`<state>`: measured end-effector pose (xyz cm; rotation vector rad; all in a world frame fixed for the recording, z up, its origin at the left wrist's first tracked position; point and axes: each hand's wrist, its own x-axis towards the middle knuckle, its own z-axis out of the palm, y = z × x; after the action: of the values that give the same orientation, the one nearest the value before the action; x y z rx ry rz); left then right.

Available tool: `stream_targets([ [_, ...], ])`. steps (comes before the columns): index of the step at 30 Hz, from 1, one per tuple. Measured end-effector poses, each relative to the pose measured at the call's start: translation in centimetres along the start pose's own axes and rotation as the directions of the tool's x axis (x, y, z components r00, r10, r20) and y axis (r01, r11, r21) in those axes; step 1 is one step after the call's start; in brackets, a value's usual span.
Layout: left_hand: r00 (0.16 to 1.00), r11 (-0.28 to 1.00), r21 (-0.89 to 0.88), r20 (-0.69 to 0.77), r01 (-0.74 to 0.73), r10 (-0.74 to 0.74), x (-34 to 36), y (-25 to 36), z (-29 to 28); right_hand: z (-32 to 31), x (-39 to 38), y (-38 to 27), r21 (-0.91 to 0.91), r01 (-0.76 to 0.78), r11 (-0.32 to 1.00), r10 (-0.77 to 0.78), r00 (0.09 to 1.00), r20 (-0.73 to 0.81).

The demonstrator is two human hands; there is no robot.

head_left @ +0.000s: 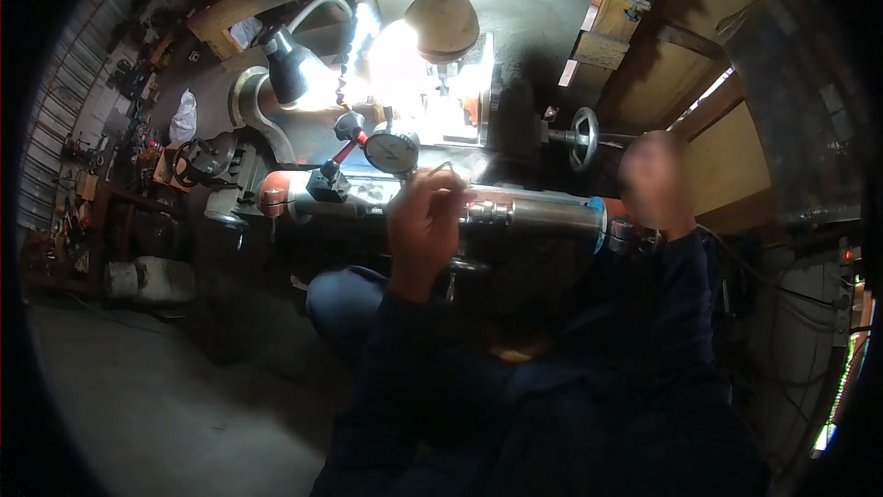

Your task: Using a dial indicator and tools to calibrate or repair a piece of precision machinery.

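My left hand (pixel 425 221) is raised over the machine's front, its fingers curled. A thin bent metal rod, like a hex key (pixel 445 166), sticks up from the fingertips. Just beyond that hand stands a round dial indicator (pixel 392 152) on a red-and-black magnetic stand (pixel 328 182). Motion smears my right hand (pixel 655 180), which is above the right end of the machine's front; its fingers cannot be made out. Between my hands runs a bright metal cylinder (pixel 556 218), with a stepped metal fitting (pixel 487 212) at its left end.
A black work lamp (pixel 292 74) casts strong glare over the machine's middle. Handwheels stand at the right (pixel 583 139) and left (pixel 189 162). A rounded machine column (pixel 443 14) hangs above the glare. Wooden framing (pixel 731 143) rises on the right. Cluttered shelving (pixel 106 157) lies far left.
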<state>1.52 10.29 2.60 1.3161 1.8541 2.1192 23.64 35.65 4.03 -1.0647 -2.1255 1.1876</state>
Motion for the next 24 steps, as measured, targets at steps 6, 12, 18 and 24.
stream_targets([
  [6, 0.99, 0.986, 0.082, -0.006, -0.142, 0.143, 0.0, 0.4, 0.1, 0.0, -2.8, 0.2, -0.11, 0.033, 0.993, -0.034, 0.999, -0.005],
  [12, 0.996, 0.998, 0.016, -0.062, -0.059, 0.06, -0.7, -0.5, 0.2, 2.2, -8.3, 0.6, -0.368, 0.193, 0.91, -0.327, 0.879, -0.347],
  [18, 0.992, 0.995, 0.051, -0.086, -0.086, 0.09, -0.8, -0.6, 0.5, 6.0, -12.4, 4.9, -0.328, 0.289, 0.899, -0.423, 0.765, -0.486],
  [24, 0.992, 0.997, 0.033, -0.098, -0.071, 0.074, -1.1, -0.9, 0.7, 8.8, -12.7, 10.4, -0.387, 0.194, 0.901, -0.415, 0.647, -0.64],
])
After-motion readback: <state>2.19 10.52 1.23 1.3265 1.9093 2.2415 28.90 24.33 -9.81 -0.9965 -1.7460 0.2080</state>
